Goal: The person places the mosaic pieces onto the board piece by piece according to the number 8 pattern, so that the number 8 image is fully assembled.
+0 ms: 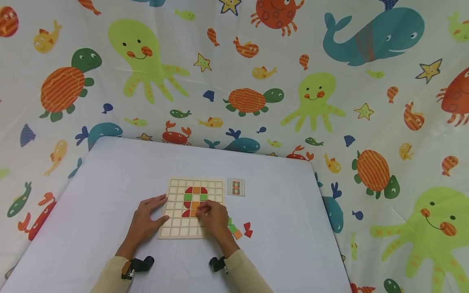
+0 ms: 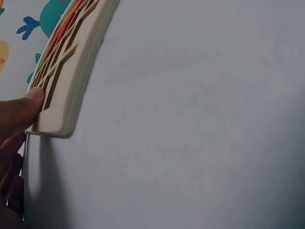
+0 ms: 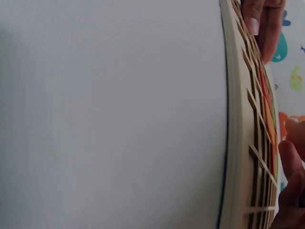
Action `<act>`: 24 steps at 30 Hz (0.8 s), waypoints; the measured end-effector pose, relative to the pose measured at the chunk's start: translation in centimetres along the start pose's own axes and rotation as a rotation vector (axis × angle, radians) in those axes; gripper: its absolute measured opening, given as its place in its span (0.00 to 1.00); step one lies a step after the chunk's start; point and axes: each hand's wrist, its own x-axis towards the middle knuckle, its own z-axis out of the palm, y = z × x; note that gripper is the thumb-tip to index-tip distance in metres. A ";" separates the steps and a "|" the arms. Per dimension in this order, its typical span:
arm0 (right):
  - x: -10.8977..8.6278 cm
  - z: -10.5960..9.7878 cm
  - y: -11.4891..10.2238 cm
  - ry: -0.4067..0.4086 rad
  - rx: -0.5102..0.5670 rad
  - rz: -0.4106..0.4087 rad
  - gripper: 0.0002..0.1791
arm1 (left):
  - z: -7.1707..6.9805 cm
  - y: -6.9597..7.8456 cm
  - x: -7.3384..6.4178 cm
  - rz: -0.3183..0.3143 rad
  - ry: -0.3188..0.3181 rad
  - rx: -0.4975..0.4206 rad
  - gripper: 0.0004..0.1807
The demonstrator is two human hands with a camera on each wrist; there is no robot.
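Observation:
A light wooden grid board [image 1: 174, 231] lies on the table, its middle cells filled with red rounded pieces [image 1: 186, 213], green squares [image 1: 188, 197] and orange squares [image 1: 196, 190]. My left hand [image 1: 145, 217] rests at the board's left edge, fingers stretched; in the left wrist view its thumb [image 2: 31, 107] lies on the rim by a corner. Over the right half of the board is my right hand [image 1: 214, 217], thumb and forefinger brought together beside an orange square [image 1: 193, 213] low in the pattern. I cannot tell whether a piece is between those fingertips.
Right of the board lie loose green squares [image 1: 232, 228], an orange square [image 1: 237, 234] and red pieces [image 1: 248, 230], partly behind the right hand. A small gridded pattern card [image 1: 236, 187] sits at the board's upper right. A sea-animal curtain [image 1: 205, 81] hangs behind the white table [image 1: 286, 203].

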 end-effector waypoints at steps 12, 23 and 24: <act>-0.7 -4.4 2.5 0.052 0.145 0.015 0.05 | -0.2 0.2 0.1 0.005 0.001 0.001 0.37; -2.1 -8.0 5.7 0.138 0.138 0.142 0.04 | -0.1 0.1 0.1 0.009 -0.005 0.007 0.37; -2.2 -8.1 6.0 0.141 0.137 0.150 0.04 | -0.1 0.0 0.2 0.006 -0.005 0.008 0.37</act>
